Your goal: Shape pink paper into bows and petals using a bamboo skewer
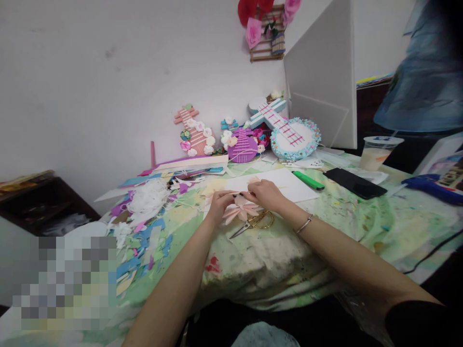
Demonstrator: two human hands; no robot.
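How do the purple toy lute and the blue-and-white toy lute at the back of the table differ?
The purple lute looks smaller in view than the blue-and-white lute. The purple lute stands roughly upright; the blue-and-white lute's neck leans left. The purple lute has pale strings, while the blue-and-white lute has pinkish-red lines. Both are instrument-shaped crafts.

Hands [221,203] [266,193] pinch a pale strip [237,193] near scissors [256,222].

This looks like a craft workshop or art room: a paint-stained tablecloth [264,253], heaped paper scraps [156,237], scissors [248,225], flower-trimmed model instruments [243,146] along the wall [108,101], paper flowers [253,33] above
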